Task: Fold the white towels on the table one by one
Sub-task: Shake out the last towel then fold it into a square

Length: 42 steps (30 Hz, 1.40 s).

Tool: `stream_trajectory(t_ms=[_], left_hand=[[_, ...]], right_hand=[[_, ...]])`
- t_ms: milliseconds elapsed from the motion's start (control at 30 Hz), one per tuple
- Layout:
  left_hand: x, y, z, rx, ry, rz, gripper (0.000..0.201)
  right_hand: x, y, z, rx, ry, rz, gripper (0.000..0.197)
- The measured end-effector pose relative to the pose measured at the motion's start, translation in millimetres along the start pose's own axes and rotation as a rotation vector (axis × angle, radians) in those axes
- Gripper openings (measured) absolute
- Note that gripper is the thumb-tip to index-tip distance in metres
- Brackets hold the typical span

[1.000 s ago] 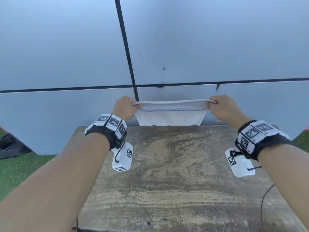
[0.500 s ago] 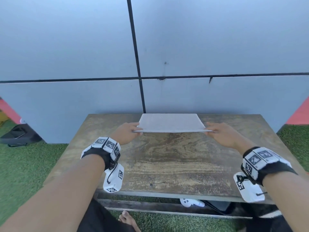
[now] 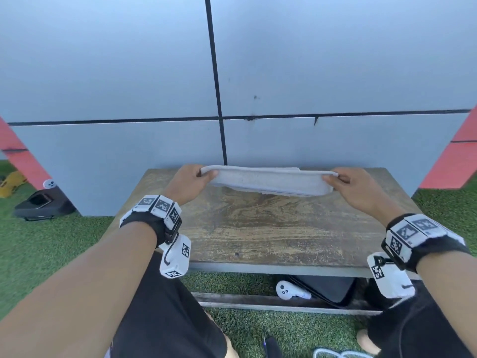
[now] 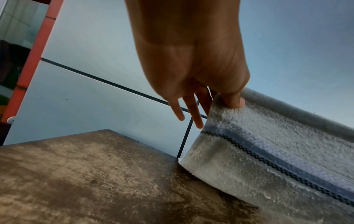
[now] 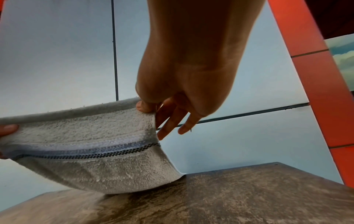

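A white towel [image 3: 268, 180] with a blue stripe and black checked stitching hangs doubled between my hands over the far part of the wooden table [image 3: 271, 228]. My left hand [image 3: 192, 180] pinches its upper left corner between thumb and forefinger, the other fingers loose [image 4: 193, 115]. My right hand [image 3: 348, 184] pinches the upper right corner the same way [image 5: 151, 106]. In both wrist views the towel [image 4: 268, 145] [image 5: 91, 151] sags, its lower fold touching the tabletop [image 4: 95, 181] [image 5: 249, 197].
A grey panelled wall [image 3: 154, 73] stands right behind the table. Red slanted beams [image 3: 454, 161] flank it. On the green turf lie a dark case [image 3: 38, 202] at left and a white controller [image 3: 289, 290] under the table. My knees are at the near edge.
The towel was lifted high against the wall, then brought down toward the table. Now its top edge is held up at the far side with the lower fold on the tabletop.
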<state>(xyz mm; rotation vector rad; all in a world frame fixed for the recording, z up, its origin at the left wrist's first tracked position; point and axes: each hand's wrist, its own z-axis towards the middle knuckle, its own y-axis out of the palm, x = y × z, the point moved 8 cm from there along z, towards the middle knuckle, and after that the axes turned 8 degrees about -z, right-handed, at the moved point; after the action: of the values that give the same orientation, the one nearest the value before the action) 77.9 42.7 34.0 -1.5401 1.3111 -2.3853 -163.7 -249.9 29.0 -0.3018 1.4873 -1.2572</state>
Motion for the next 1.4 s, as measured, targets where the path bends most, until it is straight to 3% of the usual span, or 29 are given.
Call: stream_trajectory(t_ms=[133, 267, 367, 467, 533, 733, 933, 1100, 1267, 1400], left_hand=[[1, 2, -14, -0.042, -0.017, -0.056, 0.049], [-1, 2, -28, -0.093, -0.055, -0.006, 0.052], [-6, 5, -36, -0.132, -0.107, -0.028, 0.049], [-20, 17, -42, -0.238, -0.206, -0.141, 0.048], [-29, 26, -45, -0.314, -0.245, -0.164, 0.047], [-47, 40, -44, -0.319, -0.272, -0.228, 0.026], [-62, 49, -19, -0.155, -0.250, -0.190, 0.024], [-69, 54, 15, -0.049, -0.196, -0.130, 0.025], [-87, 64, 69, 0.063, -0.194, -0.156, 0.022], [-118, 77, 115, 0.108, -0.251, -0.130, 0.019]], right_hand=[[2, 0, -10, -0.080, -0.002, 0.008, 0.058], [-8, 4, -28, -0.283, 0.016, 0.080, 0.033], [-15, 15, -47, -0.544, 0.082, 0.144, 0.031], [-15, 19, -52, -0.635, 0.107, 0.112, 0.030], [-15, 22, -52, -0.631, 0.119, 0.105, 0.029], [-3, 34, -36, -0.461, 0.169, 0.150, 0.024], [20, 53, 3, -0.276, 0.219, 0.109, 0.019], [41, 65, 49, -0.165, 0.219, -0.073, 0.031], [64, 86, 105, -0.116, 0.238, -0.127, 0.034], [77, 112, 149, -0.110, 0.249, -0.158, 0.024]])
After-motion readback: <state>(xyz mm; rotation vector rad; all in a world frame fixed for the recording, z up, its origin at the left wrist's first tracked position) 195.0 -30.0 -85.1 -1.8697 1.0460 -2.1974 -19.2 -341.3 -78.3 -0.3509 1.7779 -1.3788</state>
